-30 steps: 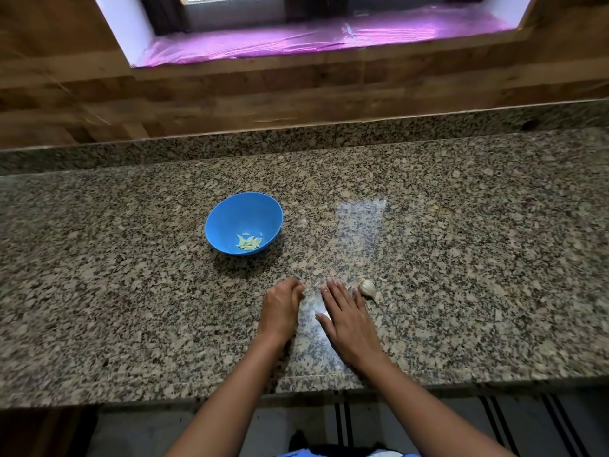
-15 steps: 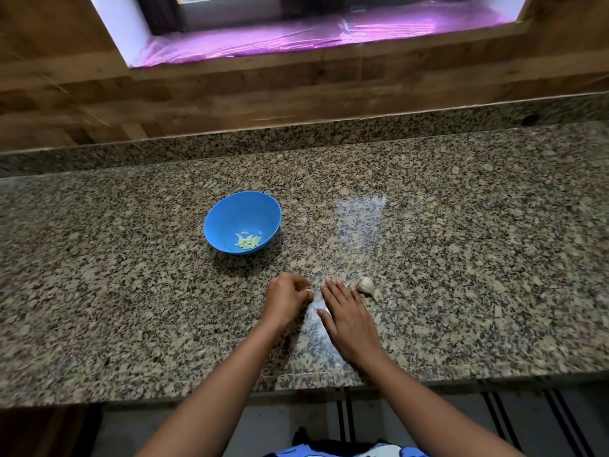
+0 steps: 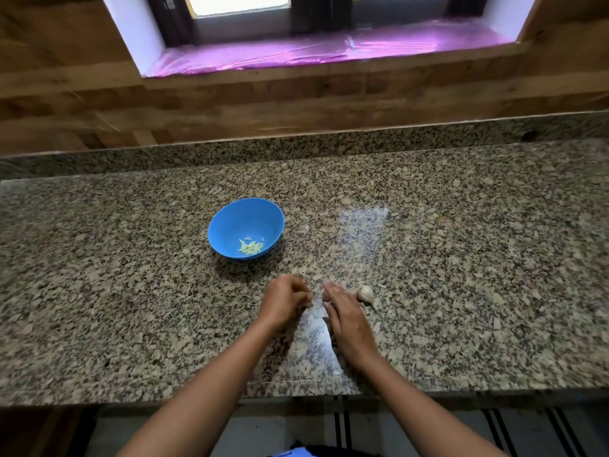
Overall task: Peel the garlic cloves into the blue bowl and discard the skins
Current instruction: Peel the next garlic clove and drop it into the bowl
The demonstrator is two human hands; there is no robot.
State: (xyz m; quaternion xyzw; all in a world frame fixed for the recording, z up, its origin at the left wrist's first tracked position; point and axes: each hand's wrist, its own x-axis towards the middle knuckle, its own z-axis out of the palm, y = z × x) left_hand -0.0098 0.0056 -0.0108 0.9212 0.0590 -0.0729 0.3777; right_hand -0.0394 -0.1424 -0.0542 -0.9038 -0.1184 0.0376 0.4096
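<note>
A blue bowl (image 3: 245,227) sits on the granite counter (image 3: 461,275) with several pale peeled cloves (image 3: 251,247) at its bottom. Nearer me, my left hand (image 3: 285,301) is curled into a loose fist on the counter; whether it holds skins is hidden. My right hand (image 3: 346,316) lies flat, fingers together and pointing away, pressed on the counter just right of the left hand. A whitish piece of garlic bulb (image 3: 367,295) lies against the right hand's far side. Thin skins are hard to make out between the hands.
The counter's front edge (image 3: 296,395) runs just below my wrists. A raised granite strip and a wooden wall (image 3: 296,103) close the back, under a window sill covered in pink film (image 3: 329,51). Floor shows below the edge.
My left hand has curled from resting flat into a fist and shifted slightly toward the right hand. The right hand stays flat by the garlic. The camera has tilted a little.
</note>
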